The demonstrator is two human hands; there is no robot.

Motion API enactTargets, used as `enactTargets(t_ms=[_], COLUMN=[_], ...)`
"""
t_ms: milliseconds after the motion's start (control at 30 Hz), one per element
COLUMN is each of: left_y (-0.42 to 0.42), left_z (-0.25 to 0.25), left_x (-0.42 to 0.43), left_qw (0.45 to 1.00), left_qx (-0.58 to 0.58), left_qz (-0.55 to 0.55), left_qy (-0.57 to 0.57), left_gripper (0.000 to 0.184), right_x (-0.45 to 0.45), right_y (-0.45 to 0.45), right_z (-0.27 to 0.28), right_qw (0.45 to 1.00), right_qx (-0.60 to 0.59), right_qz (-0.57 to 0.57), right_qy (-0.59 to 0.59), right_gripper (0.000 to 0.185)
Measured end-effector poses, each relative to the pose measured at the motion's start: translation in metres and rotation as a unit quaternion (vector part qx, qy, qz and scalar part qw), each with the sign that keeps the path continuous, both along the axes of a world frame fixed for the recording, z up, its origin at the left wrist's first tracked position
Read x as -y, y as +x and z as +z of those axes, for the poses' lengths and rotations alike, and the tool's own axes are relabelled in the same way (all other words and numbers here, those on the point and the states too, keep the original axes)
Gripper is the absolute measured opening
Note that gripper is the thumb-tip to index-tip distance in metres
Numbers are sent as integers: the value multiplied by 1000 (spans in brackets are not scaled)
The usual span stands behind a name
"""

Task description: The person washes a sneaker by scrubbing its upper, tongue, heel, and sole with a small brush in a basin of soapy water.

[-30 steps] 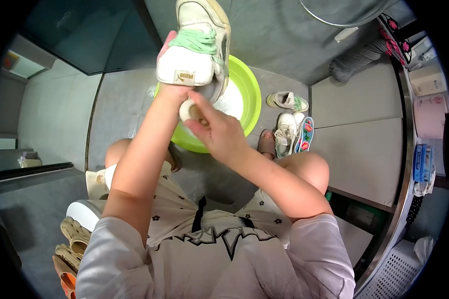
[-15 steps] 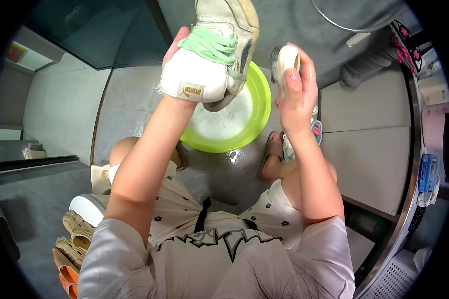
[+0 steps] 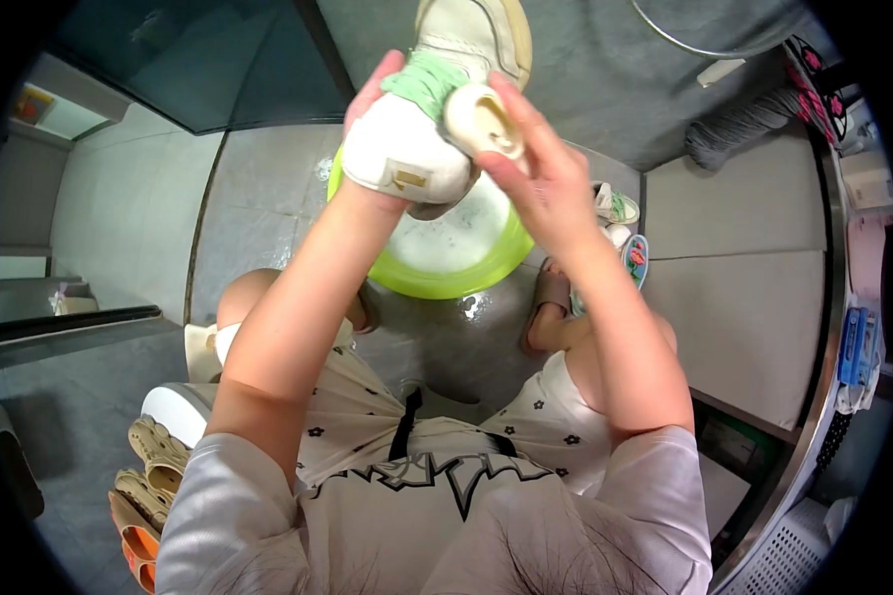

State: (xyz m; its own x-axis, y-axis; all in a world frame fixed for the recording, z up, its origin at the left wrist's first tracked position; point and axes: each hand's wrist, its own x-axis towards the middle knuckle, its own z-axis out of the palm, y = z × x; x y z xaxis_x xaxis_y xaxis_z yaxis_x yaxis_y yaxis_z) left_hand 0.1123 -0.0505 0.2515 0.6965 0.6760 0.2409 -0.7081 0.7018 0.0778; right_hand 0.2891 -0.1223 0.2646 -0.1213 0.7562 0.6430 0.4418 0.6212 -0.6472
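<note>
The person's white short-sleeved T-shirt (image 3: 432, 531) bears a jagged black-outlined print (image 3: 458, 478) across the front; below are cream shorts (image 3: 343, 416) scattered with small dark flowers (image 3: 534, 410), and brown slippers (image 3: 554, 290).

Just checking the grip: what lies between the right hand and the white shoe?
In the head view, the cream brush lies between the right hand and the white shoe.

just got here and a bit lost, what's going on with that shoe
A person's left hand holds up a white shoe with green laces over a green basin of foamy water. The right hand grips a cream brush at the shoe's side; whether its bristles touch is hidden. Another green-laced shoe is on the floor.
</note>
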Motion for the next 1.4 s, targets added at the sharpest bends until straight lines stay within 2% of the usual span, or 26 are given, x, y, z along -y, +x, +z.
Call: enactTargets(t_ms=[33,67,100,167,200,233,300,400,433,533,567,667,733,767,833,933,967,1033,1067,1167,1267,1300,1333,1400], left_y=[7,20,33,38,32,27,23,21,20,6,3,9,17,18,14,16,29,36,32,22,28,23,20,15], left_z=[-6,-8,-9,-10,-14,-17,0,-7,-5,8,15,-17,-16,-9,17,-5,1,-9,-10,23,-6,-30,-27,-17], left_x=[5,17,29,43,37,31,22,18,17,11,14,15,35,39,35,24,44,52,46,30,36,22,16,3], left_qw=[1000,965,857,952,978,992,989,991,996,997,993,999,1000,999,978,987,915,929,961,974,931,984,1000,1000], left_qx=[-3,-193,-423,-262,-184,-114,-138,-122,-76,-57,-98,4,20,-4,-180,-141,-359,-309,-230,-215,-320,-144,17,1], left_qz=[7,173,285,157,92,20,23,29,12,33,58,-41,8,12,61,1,176,201,151,48,149,95,8,-25], left_qy=[-12,41,67,-25,-36,-49,-44,-50,-46,-31,-22,-2,-18,-34,-81,-77,-51,-15,-12,-49,-90,-48,-4,-19], left_gripper=[43,37,32,33,38,42,56,57,58,57,54,51,49,48,48,45,41,36,35,35,49,50,51,52], right_x=[1,2,4,5,7,12,14,20,22,22,20,16,17,21,22,22,21,23,25,24,21,23,24,31], right_y=[-7,-16,-22,-24,-24,-18,-5,-5,-4,7,10,-9,-15,-10,3,-7,-12,-17,-17,-5,-18,-20,-22,-16], right_z=[5,14,18,18,17,14,7,13,15,6,6,9,16,13,12,14,17,23,24,8,21,25,26,10], right_qw=[999,996,990,988,987,984,983,976,975,984,987,986,988,988,991,990,988,983,981,987,982,978,975,978], right_qx=[43,86,127,135,139,159,160,186,185,143,124,135,134,126,105,84,116,152,159,135,151,165,181,181], right_qz=[-18,-36,-53,-65,-70,-80,-90,-99,-99,-86,-81,-65,-52,-55,-50,-47,-57,-74,-80,-76,-96,-96,-95,-78], right_qy=[-4,-8,-13,31,50,16,-1,-57,-69,-67,-57,-74,-60,-68,-60,-98,-86,-76,-74,-49,-66,-79,-88,-62], right_gripper=[62,62,62,63,63,65,65,63,63,64,64,64,64,64,66,66,65,65,65,63,63,63,63,65])
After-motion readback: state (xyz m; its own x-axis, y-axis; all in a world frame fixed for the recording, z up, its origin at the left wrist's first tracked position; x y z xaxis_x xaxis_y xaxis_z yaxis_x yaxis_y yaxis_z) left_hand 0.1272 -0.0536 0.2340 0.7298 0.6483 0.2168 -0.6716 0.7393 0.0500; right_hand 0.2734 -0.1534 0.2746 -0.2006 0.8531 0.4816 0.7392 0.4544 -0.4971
